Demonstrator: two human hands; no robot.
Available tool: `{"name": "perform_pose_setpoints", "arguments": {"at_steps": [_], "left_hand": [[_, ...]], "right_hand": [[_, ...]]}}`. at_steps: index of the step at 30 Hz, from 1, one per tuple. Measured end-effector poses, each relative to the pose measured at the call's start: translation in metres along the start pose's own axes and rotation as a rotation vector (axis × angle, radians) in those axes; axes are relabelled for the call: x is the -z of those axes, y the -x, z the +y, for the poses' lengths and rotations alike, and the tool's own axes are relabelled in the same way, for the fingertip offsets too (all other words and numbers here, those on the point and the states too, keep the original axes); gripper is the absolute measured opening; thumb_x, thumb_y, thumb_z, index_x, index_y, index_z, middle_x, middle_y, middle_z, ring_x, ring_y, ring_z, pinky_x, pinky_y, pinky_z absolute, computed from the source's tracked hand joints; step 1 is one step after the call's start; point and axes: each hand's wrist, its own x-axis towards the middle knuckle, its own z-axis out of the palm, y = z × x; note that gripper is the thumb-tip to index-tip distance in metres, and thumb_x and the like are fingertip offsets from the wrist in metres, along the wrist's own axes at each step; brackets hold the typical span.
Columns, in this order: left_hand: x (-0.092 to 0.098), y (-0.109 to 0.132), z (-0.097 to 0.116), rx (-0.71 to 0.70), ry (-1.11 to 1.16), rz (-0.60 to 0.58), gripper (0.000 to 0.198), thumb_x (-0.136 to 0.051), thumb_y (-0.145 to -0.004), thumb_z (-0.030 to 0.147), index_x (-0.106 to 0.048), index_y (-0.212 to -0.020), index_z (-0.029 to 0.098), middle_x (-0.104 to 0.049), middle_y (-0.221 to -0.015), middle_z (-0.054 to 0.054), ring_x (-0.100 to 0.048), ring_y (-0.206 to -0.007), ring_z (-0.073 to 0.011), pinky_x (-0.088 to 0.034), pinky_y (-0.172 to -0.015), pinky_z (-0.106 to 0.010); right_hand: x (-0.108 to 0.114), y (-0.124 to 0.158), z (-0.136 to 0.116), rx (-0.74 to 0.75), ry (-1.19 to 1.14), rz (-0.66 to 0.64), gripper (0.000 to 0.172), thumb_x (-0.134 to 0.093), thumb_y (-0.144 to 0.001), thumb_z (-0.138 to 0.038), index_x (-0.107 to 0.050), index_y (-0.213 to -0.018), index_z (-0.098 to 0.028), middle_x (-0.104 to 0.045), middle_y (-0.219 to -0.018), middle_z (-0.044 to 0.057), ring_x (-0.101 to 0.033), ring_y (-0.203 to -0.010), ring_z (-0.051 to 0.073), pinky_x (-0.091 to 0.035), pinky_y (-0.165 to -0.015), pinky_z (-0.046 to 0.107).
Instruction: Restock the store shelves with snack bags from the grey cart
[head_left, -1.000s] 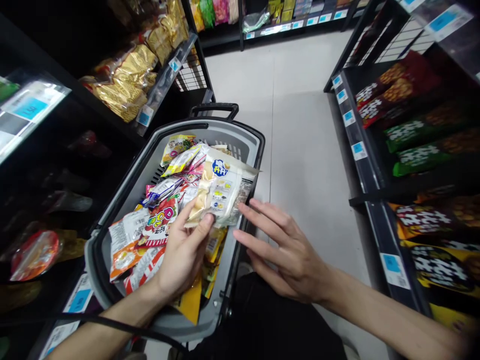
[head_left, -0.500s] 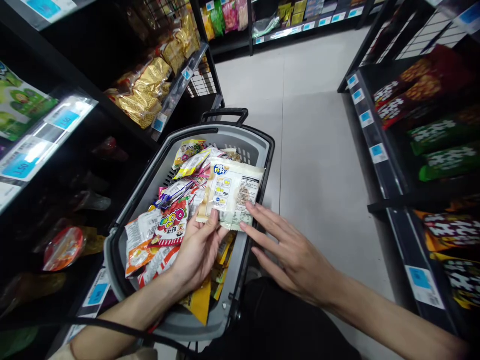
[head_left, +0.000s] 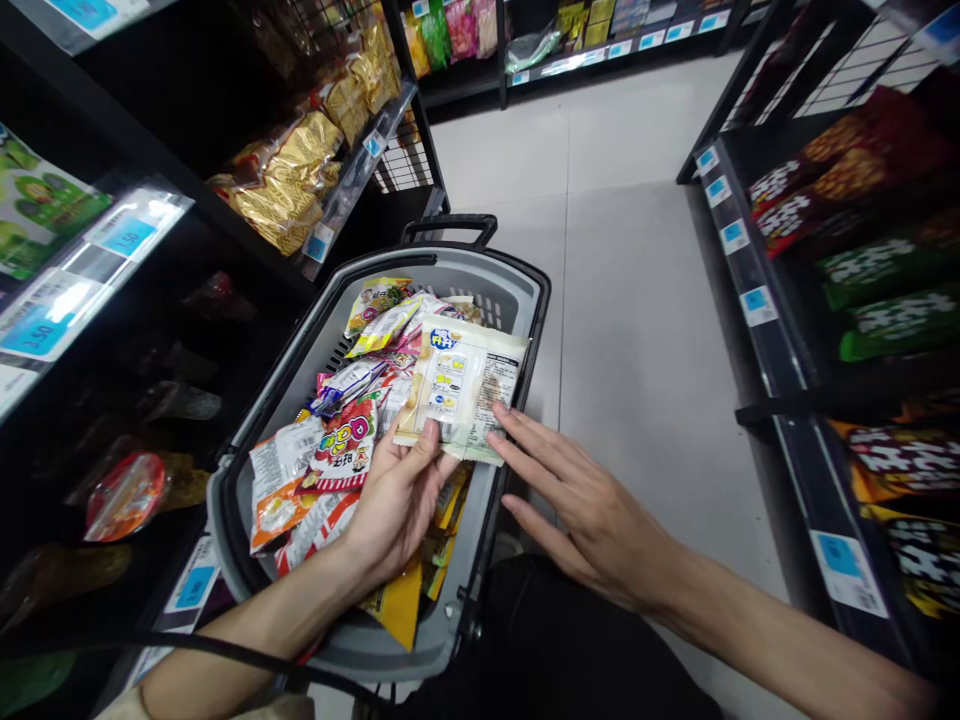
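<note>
Over a grey basket (head_left: 225, 540) full of snack packets, my left hand (head_left: 405, 490) holds a cream-coloured snack packet (head_left: 465, 385) by its lower edge, thumb on top. The packet's printed side with small text faces up. My right hand (head_left: 577, 500) has its fingers spread, with the fingertips at the packet's lower right edge. Beneath and beside the packet lie a red strawberry-print packet (head_left: 345, 445), an orange and white packet (head_left: 281, 480) and a yellow packet (head_left: 397, 605) inside the basket.
Dark shelves with gold bags (head_left: 289, 195) and price tags run along the left. Another shelf with green packets (head_left: 892, 320) stands at the right. The tiled floor (head_left: 630, 280) runs between them to a far shelf. A black cable crosses the lower left.
The fingers of my right hand have shifted slightly at the packet's edge, and the packet has tilted a little. My left hand has kept its hold.
</note>
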Motion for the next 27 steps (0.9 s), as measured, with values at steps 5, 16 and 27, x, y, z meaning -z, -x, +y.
{"name": "perform_pose_setpoints", "arguments": {"at_steps": [5, 16, 27], "left_hand": [[0.003, 0.006, 0.000, -0.118, -0.255, 0.023, 0.053, -0.078, -0.089, 0.032, -0.063, -0.140, 0.028, -0.068, -0.139, -0.007, -0.060, -0.136, -0.0279, -0.041, -0.124, -0.048], [0.027, 0.017, 0.006, -0.626, -1.207, -0.714, 0.049, -0.063, -0.095, 0.011, -0.066, -0.137, 0.036, -0.069, -0.137, -0.004, -0.041, -0.151, -0.0285, -0.031, -0.130, -0.048], [0.037, 0.009, 0.011, -0.861, -1.343, -0.817, 0.062, -0.065, -0.089, 0.005, -0.061, -0.144, 0.034, -0.059, -0.148, 0.008, -0.030, -0.156, -0.0230, -0.024, -0.134, -0.035]], "right_hand": [[0.002, 0.003, -0.005, -0.128, -0.248, 0.019, 0.071, -0.055, -0.104, -0.035, -0.021, -0.166, -0.025, -0.038, -0.166, 0.012, -0.037, -0.154, 0.027, -0.039, -0.124, 0.052], [-0.010, -0.015, -0.027, -0.719, -1.348, 0.242, 0.047, -0.061, -0.098, -0.057, -0.069, -0.129, -0.023, -0.077, -0.118, 0.010, -0.071, -0.117, 0.026, -0.059, -0.103, 0.042], [-0.007, -0.021, -0.026, -0.692, -1.393, 0.320, 0.033, -0.076, -0.089, -0.050, -0.075, -0.107, -0.021, -0.077, -0.119, 0.003, -0.069, -0.122, 0.021, -0.046, -0.120, 0.038]]}}
